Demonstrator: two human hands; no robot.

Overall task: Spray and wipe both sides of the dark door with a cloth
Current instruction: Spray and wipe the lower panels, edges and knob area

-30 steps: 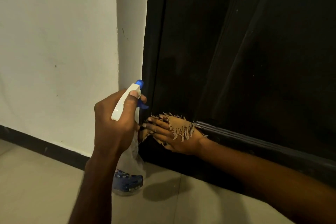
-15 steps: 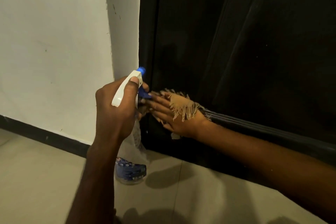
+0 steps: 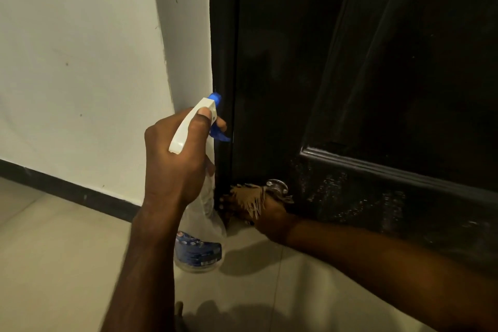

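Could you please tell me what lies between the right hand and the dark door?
In the head view, the frayed tan cloth: the right hand holds it against the dark door near the bottom corner, fringe spilling over the hand.

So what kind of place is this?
Probably a room or hallway inside a home: a dark panelled door set in a white painted wall, a dark skirting strip along its foot, and a pale tiled floor.

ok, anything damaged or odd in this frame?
The cloth is badly frayed, loose threads hanging over the right hand at the bottom corner of the door. The white wall has small dark marks. Nothing looks spilled.
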